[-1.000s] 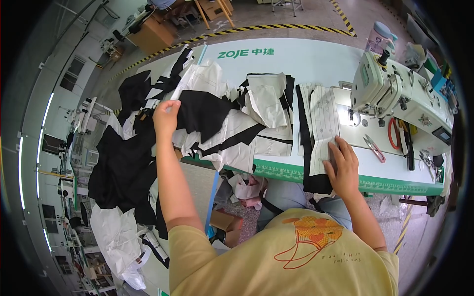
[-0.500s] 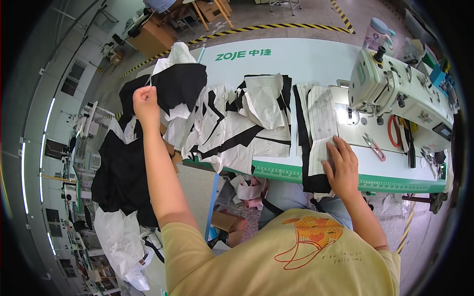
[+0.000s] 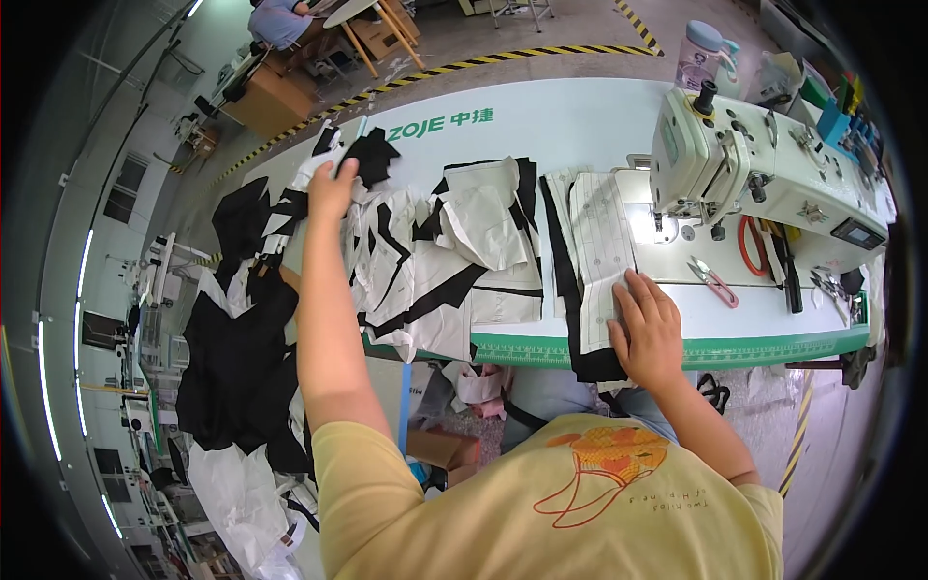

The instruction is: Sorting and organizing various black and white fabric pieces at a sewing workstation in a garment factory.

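1. Head view: the left hand (image 3: 332,188) reaches far left, fingers closed on a black fabric piece (image 3: 372,155) at the far end of the cut-piece pile (image 3: 454,261). It should lift only that top piece.
2. The right hand (image 3: 646,329) lies flat and open on the white panel (image 3: 601,251), near the one sewing machine (image 3: 764,174); one pair of snips (image 3: 713,282) lies right.

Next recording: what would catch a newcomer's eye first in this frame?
First, the heap of black and white fabric pieces spread over the pale green table, with the left hand reaching into its far left end. Next, the white sewing machine at the right, with red-handled scissors lying in front of it. The right hand rests flat on a striped white piece near the table's front edge.
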Action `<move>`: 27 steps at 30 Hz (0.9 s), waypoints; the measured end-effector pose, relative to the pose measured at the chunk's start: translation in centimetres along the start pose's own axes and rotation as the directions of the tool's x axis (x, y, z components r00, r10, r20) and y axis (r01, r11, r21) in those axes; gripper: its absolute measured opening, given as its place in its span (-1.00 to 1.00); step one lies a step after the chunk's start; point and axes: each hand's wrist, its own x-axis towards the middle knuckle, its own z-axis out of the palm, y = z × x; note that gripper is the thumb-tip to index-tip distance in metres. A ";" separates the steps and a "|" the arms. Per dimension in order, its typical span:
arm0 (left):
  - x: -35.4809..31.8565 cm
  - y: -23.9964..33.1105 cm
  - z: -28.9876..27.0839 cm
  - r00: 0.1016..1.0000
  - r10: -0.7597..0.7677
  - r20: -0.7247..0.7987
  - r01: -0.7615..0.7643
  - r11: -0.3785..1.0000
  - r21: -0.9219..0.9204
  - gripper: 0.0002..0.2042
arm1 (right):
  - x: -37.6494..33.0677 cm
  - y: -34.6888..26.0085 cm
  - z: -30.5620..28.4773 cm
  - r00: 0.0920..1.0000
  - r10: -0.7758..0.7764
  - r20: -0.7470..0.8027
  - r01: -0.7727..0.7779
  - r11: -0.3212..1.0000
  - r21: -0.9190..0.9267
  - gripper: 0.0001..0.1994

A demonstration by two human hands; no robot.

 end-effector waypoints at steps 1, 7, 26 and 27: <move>-1.9 3.0 0.7 0.980 0.174 0.095 -0.179 0.983 0.046 -0.31 | -0.1 0.3 -0.1 1.000 0.014 0.000 -0.014 1.000 -0.013 -0.55; -11.1 7.0 1.5 0.777 0.387 0.496 -0.346 0.922 -0.176 -0.39 | 0.0 0.0 -0.2 1.000 -0.009 -0.008 0.009 1.000 -0.004 -0.55; -12.8 15.1 3.4 0.878 0.468 0.098 -0.289 0.684 -0.670 -0.50 | 0.0 -0.3 -0.5 0.998 0.053 -0.016 -0.050 0.986 0.160 -0.53; -12.1 13.8 4.4 0.867 0.482 0.126 -0.268 0.664 -0.698 -0.40 | 0.0 -0.3 -0.5 0.999 0.043 -0.018 -0.039 0.987 0.158 -0.53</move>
